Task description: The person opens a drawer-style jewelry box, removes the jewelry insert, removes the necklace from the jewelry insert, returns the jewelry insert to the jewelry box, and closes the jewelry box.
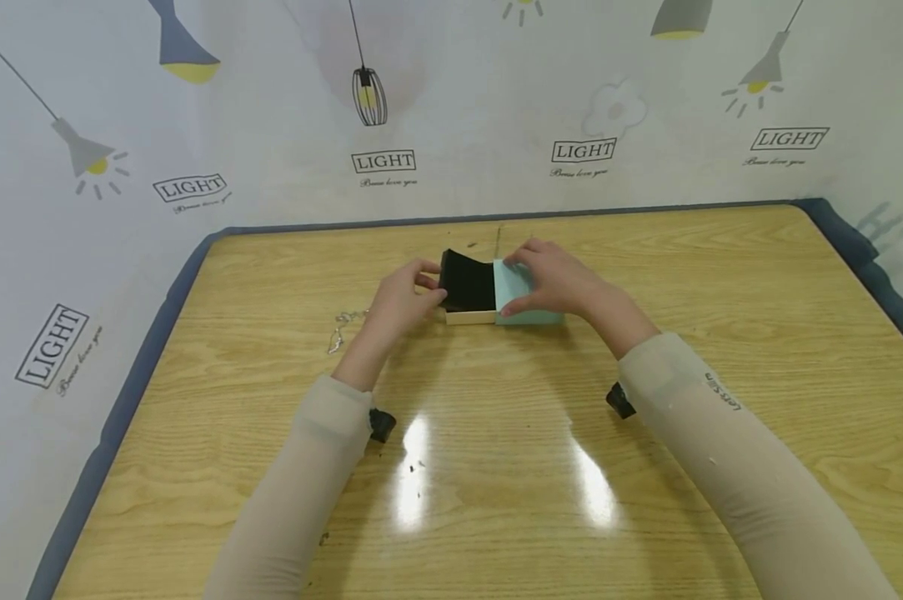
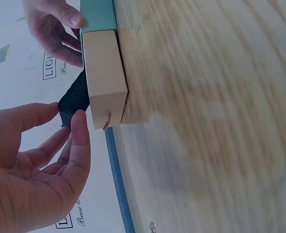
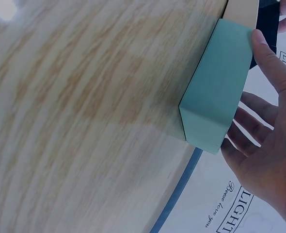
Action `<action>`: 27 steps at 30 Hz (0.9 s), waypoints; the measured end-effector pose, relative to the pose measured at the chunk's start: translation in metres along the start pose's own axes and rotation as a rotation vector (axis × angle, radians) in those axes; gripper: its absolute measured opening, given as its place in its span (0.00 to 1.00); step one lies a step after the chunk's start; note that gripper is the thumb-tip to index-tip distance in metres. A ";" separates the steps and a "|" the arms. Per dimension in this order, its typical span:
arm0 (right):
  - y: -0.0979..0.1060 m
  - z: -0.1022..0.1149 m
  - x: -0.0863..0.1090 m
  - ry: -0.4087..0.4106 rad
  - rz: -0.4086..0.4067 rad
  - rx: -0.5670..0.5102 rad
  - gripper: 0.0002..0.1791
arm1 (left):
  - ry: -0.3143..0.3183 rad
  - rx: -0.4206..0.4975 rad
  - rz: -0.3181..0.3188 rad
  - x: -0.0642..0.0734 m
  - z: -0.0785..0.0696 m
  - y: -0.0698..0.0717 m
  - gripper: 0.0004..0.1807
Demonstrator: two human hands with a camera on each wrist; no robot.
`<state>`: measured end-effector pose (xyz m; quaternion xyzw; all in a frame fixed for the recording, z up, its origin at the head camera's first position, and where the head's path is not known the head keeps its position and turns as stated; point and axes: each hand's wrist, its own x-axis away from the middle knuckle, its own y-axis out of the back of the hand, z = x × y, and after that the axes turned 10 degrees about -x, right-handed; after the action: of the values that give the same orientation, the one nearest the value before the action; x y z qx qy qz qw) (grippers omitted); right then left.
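Observation:
A small drawer-style box lies near the back of the table, its cream inner drawer pulled partly out of a mint-green sleeve. My left hand pinches the left end of a thin black pad, which is lifted at that end above the drawer. In the left wrist view the pad sits between thumb and fingertips, and a small brown ribbon tab shows on the drawer's end. My right hand grips the sleeve from above, thumb on the front edge and fingers at the back.
A silver chain lies on the wooden table, left of the box and partly behind the left forearm. Black wrist cameras hang under both cuffs. A patterned wall covering rises right behind the table's far edge.

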<state>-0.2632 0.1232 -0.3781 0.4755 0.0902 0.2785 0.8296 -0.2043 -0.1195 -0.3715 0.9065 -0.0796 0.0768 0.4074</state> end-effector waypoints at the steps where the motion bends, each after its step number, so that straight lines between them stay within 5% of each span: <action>1: 0.000 0.000 0.000 0.001 0.000 0.001 0.47 | 0.002 -0.001 0.001 0.000 0.000 0.000 0.24; 27: -0.002 -0.002 -0.001 -0.010 -0.008 -0.009 0.48 | -0.023 -0.035 0.020 -0.001 -0.004 -0.006 0.23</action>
<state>-0.2637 0.1237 -0.3812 0.4728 0.0869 0.2734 0.8331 -0.2040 -0.1119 -0.3735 0.8993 -0.0944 0.0692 0.4213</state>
